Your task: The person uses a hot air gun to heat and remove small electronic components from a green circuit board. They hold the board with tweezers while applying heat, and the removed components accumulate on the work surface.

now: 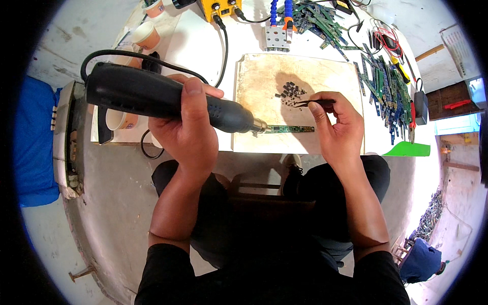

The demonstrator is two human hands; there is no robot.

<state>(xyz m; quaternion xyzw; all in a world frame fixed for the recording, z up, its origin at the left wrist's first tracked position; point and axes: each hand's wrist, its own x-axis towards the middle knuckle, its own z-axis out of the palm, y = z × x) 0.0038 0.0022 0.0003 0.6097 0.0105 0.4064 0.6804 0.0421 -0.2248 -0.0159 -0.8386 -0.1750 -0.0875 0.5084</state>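
Note:
My left hand (190, 122) is wrapped round a black hot air gun (147, 91), its metal nozzle pointing right at the left end of a narrow green circuit board strip (292, 129). The strip lies flat near the front edge of a worn, tan work board (259, 76). Between thumb and fingers, my right hand (338, 124) pinches dark tweezers (310, 102). Their tips point left, just by a small pile of black electronic chips (292, 90) behind the strip. Whether the tips hold a chip is too small to tell.
A yellow soldering station (218, 8) with black cables stands at the back. Heaps of circuit board strips lie at the back (317, 23) and right (384, 91). Paper cups (146, 35) line the left side. Red-handled pliers (412, 114) rest near the right edge.

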